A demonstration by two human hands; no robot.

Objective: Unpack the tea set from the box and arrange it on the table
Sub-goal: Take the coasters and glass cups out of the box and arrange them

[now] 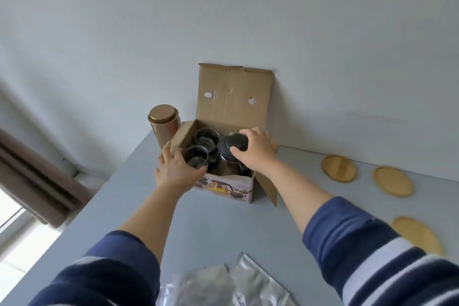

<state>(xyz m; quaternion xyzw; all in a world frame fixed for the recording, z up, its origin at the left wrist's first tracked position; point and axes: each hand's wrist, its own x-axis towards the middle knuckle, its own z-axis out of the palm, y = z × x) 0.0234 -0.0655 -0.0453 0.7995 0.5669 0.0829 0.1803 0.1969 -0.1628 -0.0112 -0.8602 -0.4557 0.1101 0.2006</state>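
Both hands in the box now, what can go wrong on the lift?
1. The right hand holds the teapot only by its black lid; the lid may come off.
2. The left hand is on a glass cup packed close to the teapot; they may knock.
3. The box may shift; nothing holds it.

1. The box (224,187) stands on the worktop (211,226) against the wall.
2. In it: two cups (196,158) left, the teapot (232,148) right.
3. A tin (164,123) stands just left of the box.
4. Three coasters (339,168) lie well right.
5. Pouches (258,281) lie nearest the person.
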